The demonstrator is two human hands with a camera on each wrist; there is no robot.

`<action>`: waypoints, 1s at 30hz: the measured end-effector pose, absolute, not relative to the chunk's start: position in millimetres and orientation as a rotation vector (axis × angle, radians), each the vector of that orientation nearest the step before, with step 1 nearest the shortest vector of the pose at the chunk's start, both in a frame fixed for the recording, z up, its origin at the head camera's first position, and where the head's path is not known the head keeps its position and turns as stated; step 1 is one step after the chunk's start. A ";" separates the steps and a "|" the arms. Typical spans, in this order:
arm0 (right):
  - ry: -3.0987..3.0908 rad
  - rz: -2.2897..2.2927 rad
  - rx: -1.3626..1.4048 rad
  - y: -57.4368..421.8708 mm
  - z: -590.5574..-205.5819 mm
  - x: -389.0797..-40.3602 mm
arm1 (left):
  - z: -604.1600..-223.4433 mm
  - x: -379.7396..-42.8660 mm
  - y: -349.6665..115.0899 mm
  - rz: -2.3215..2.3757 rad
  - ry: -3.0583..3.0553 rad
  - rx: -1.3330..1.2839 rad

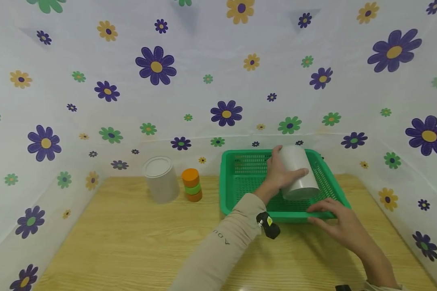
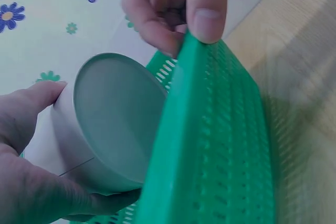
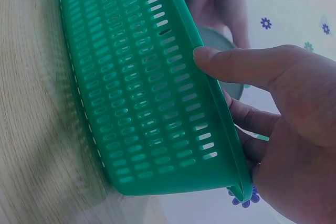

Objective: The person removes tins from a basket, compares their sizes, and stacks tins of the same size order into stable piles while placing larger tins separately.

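My left hand (image 1: 276, 174) grips a plain white cylindrical can (image 1: 295, 157), fingers on one side and thumb on the other. The can is tilted inside a green plastic basket (image 1: 282, 217) with slotted walls. In the left wrist view the can's flat grey end (image 2: 118, 119) faces the camera, close to the basket's rim (image 2: 173, 140). At the front right, my right hand (image 1: 344, 226) pinches the basket's rim. The right wrist view shows the thumb (image 3: 231, 65) on the outer side of the rim and other fingers behind it, partly hidden.
A second white can (image 1: 162, 182) stands upright on the wooden table (image 1: 142, 242), left of the basket. Between them is a short stack of orange and green round pieces (image 1: 192, 185). White flower-patterned sheeting (image 1: 189, 97) encloses the table at the back and sides.
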State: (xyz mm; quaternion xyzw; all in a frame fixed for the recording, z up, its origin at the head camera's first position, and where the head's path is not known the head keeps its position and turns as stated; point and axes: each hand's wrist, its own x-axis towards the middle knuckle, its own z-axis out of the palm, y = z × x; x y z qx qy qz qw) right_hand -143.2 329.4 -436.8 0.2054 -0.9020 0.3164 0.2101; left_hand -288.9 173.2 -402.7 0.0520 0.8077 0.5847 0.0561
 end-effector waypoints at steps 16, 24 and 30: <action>-2.525 0.883 0.558 329.9 -436.9 -144.5 | -380.8 -278.7 116.1 1.985 2.401 0.435; -2.520 0.877 0.572 329.5 -435.4 -145.6 | -370.0 -264.6 82.6 2.014 2.442 0.548; -2.528 0.878 0.551 329.9 -437.7 -146.1 | -367.0 -247.6 55.0 2.116 2.286 0.570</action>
